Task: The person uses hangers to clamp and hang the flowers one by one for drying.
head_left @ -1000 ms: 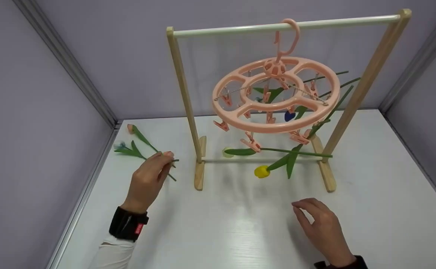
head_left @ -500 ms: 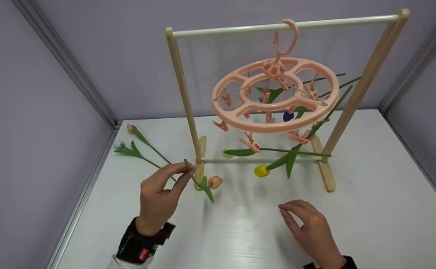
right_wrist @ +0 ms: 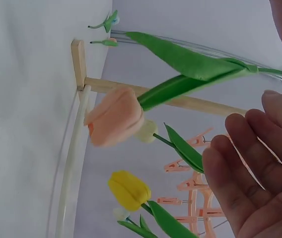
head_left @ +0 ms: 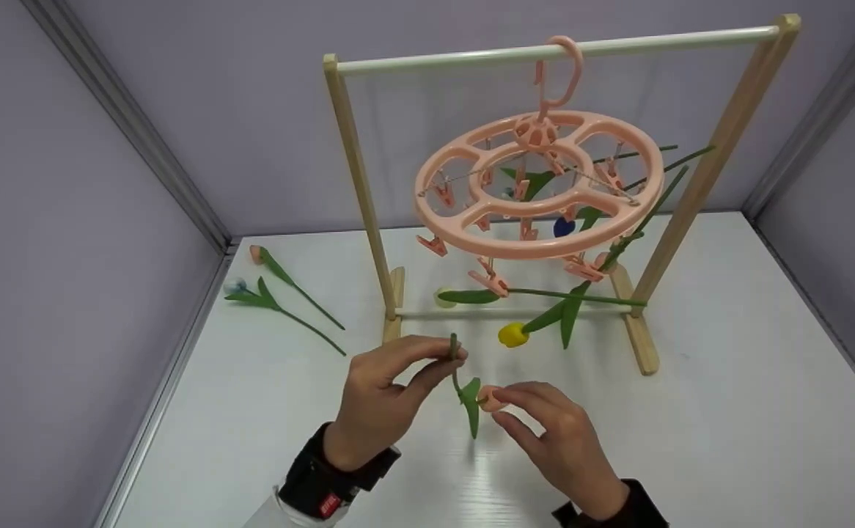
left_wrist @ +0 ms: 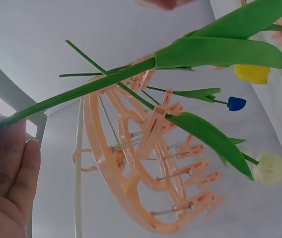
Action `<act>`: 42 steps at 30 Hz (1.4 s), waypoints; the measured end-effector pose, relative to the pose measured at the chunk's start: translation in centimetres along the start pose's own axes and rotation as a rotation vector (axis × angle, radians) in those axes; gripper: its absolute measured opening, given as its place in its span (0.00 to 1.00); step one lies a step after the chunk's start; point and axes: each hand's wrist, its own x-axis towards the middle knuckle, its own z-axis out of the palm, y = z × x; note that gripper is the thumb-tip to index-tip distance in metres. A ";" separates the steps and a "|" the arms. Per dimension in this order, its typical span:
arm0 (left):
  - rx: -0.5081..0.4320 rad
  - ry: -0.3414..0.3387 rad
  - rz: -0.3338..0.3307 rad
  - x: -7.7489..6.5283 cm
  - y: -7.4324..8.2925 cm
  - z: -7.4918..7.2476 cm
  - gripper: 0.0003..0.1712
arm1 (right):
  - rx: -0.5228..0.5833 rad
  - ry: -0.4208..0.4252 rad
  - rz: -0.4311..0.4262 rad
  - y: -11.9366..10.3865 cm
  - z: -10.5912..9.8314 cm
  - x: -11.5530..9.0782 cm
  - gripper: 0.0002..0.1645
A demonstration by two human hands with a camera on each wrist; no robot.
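Both hands meet around a peach tulip [head_left: 470, 403], held above the table in front of the rack. The left hand [head_left: 391, 396] pinches its stem near the cut end; the right hand [head_left: 563, 436] is relaxed, fingers loosely bent just beside the bloom — the right wrist view shows a gap between them. Black wristbands [head_left: 636, 506] circle both wrists, the left one bearing a red label [head_left: 330, 504] with pale lettering too small to read. A white sleeve [head_left: 270, 513] shows below it.

White and smooth, the table [head_left: 215, 425] shines with reflected light near the front edge of the view. At its left lie a second peach tulip [head_left: 281, 273] and a light-blue tulip [head_left: 266, 298], side by side. Pale lavender-grey walls [head_left: 46, 315] enclose the table on three sides, with metal strips [head_left: 138, 125] running down the corners.

From the wood-and-white rack [head_left: 359, 183] hangs a pink ring hanger [head_left: 530, 249] with clips [head_left: 490, 282] — white [head_left: 445, 297], yellow [head_left: 513, 335] and dark-blue tulips [head_left: 564, 226] among those beneath it.
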 end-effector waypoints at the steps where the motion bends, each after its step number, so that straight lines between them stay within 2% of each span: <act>1: -0.012 -0.002 0.002 0.1 -0.1 0.2 0.15 | 0.019 -0.008 -0.002 0.0 0.2 0.2 0.25; 7: -0.068 -0.009 -0.005 0.9 -0.4 1.5 0.14 | 0.103 -0.061 0.022 0.1 0.7 0.8 0.26; 14: -0.109 -0.016 -0.049 0.9 -1.0 2.2 0.14 | 0.116 -0.072 0.058 0.4 0.7 0.7 0.19; 18: -0.102 0.003 -0.111 0.8 -1.9 2.2 0.14 | 0.070 -0.069 0.065 0.9 0.5 0.5 0.17; 21: -0.060 0.050 -0.190 0.7 -3.1 1.8 0.12 | 0.030 -0.051 0.075 1.3 0.3 0.3 0.16; 24: 0.016 0.124 -0.300 0.7 -5.0 1.1 0.10 | 0.009 -0.047 0.088 1.7 0.1 0.0 0.14; 27: 0.071 0.180 -0.443 0.5 -7.8 0.0 0.10 | 0.003 -0.059 0.110 1.8 -0.1 -0.2 0.13; 31: 0.062 0.210 -0.639 -0.3 -12.8 -1.6 0.13 | 0.007 -0.061 0.121 1.8 -0.3 -0.2 0.13; 35: -0.025 0.215 -0.816 -0.9 -17.1 -2.7 0.18 | 0.003 -0.049 0.105 1.8 -0.3 -0.2 0.13; 37: -0.087 0.208 -0.875 -0.8 -18.4 -3.0 0.21 | 0.004 -0.048 0.104 1.8 -0.3 -0.3 0.13; 39: -0.163 0.208 -0.903 -0.7 -19.5 -3.2 0.22 | 0.007 -0.052 0.105 1.8 -0.4 -0.3 0.13; 42: -0.270 0.219 -0.896 -0.5 -20.6 -3.4 0.23 | 0.008 -0.056 0.103 1.8 -0.4 -0.4 0.13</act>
